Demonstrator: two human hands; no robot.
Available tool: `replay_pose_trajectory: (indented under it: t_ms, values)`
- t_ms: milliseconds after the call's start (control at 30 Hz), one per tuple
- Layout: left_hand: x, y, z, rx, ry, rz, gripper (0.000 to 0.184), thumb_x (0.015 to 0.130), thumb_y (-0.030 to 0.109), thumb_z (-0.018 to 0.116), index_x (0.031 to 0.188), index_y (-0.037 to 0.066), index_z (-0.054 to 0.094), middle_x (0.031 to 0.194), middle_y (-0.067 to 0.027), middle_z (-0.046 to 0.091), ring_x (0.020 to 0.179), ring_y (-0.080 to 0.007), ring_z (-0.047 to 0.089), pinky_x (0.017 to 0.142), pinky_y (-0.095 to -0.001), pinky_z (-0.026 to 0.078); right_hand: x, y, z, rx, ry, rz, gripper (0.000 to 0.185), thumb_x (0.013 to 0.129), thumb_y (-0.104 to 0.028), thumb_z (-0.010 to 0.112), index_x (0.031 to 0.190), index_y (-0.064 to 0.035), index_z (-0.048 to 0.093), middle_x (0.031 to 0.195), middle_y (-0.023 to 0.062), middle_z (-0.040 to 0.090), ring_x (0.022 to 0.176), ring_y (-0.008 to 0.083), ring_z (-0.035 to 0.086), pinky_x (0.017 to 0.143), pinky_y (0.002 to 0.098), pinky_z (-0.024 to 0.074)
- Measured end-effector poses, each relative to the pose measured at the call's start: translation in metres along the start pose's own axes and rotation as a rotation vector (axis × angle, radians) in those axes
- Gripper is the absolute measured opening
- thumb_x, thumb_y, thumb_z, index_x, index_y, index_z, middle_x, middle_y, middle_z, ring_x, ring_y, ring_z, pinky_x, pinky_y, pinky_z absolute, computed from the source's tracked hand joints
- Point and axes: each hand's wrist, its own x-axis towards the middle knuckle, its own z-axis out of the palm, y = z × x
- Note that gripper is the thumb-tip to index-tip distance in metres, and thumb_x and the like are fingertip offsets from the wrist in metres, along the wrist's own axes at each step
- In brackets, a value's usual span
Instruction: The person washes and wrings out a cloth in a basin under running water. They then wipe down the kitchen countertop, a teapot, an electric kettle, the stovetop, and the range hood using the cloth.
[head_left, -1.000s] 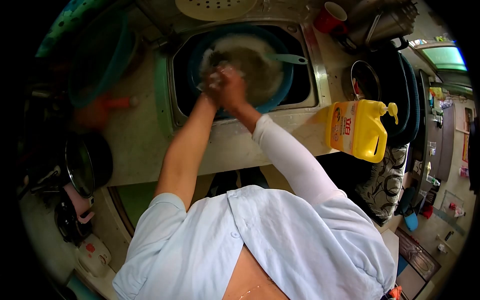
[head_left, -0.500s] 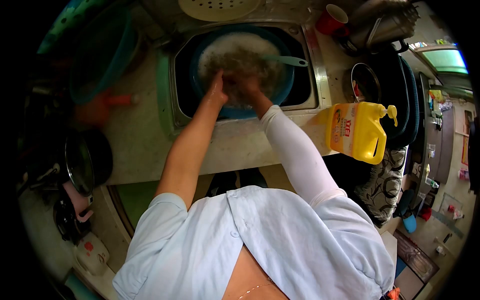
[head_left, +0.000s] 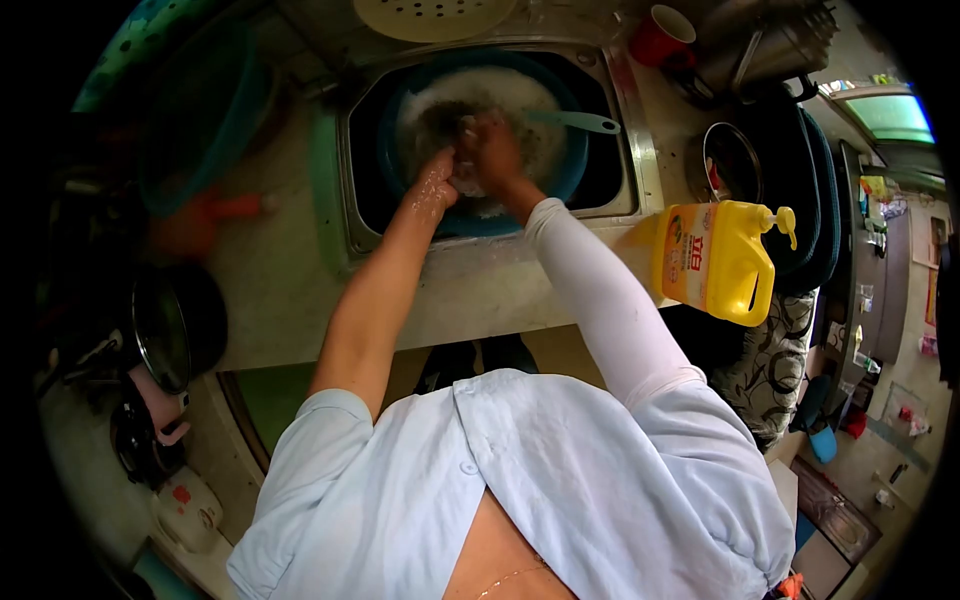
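A blue basin (head_left: 572,165) of foamy, murky water stands in the metal sink (head_left: 625,165). Both hands are over the basin, close together at the water. My left hand (head_left: 436,178), wet and flecked with suds, is low on the left, its fingers partly hidden behind the other hand and the foam. Curled fingers show on my right hand (head_left: 494,150), which rests against or just above the left one; whatever lies between the two hands is too dark and blurred to name. A pale blue-green handle (head_left: 590,122) sticks out of the foam to the right, apart from both hands.
A yellow pump jug (head_left: 715,262) stands at the counter's right edge. Behind it are a metal pot (head_left: 732,165) and a red cup (head_left: 662,38). A white colander (head_left: 435,14) is beyond the sink; a lidded dark pan (head_left: 175,325) stands left.
My right hand has risen out of the foam and shifted slightly toward the left hand, now showing more clearly. The left hand has turned a little and carries more suds. The handle barely moved.
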Motion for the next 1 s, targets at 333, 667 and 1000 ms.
replay_pose_trajectory:
  t_ms: [333, 667, 1000]
  values:
    - [-0.058, 0.020, 0.040, -0.089, 0.183, -0.064, 0.036, 0.085, 0.033, 0.048, 0.111, 0.008, 0.051, 0.103, -0.0094, 0.055, 0.096, -0.0243, 0.051, 0.088, -0.0389, 0.041, -0.017, -0.013, -0.005, 0.190, -0.215, 0.409, 0.027, 0.069, -0.016, 0.062, 0.095, -0.0084, 0.060, 0.096, 0.0129, 0.058, 0.084, 0.0320, 0.056, 0.073, 0.0374, 0.0445]
    - [-0.011, -0.010, -0.006, 0.227, -0.459, 0.573, 0.030, 0.077, 0.027, 0.053, 0.100, 0.007, 0.050, 0.099, -0.0093, 0.052, 0.094, -0.0206, 0.050, 0.079, -0.0347, 0.041, 0.003, -0.100, -0.049, 0.327, -0.006, 0.143, 0.032, 0.066, -0.018, 0.062, 0.097, -0.0126, 0.058, 0.096, 0.0101, 0.055, 0.091, 0.0295, 0.054, 0.077, 0.0395, 0.0428]
    - [-0.029, 0.022, 0.001, 0.486, 0.066, 0.181, 0.032, 0.083, 0.026, 0.053, 0.107, 0.006, 0.050, 0.099, -0.0097, 0.057, 0.084, -0.0211, 0.055, 0.068, -0.0332, 0.046, 0.010, -0.003, -0.047, 0.086, -0.298, 0.416, 0.031, 0.077, -0.029, 0.054, 0.100, -0.0085, 0.057, 0.107, 0.0150, 0.052, 0.099, 0.0352, 0.048, 0.077, 0.0420, 0.0437]
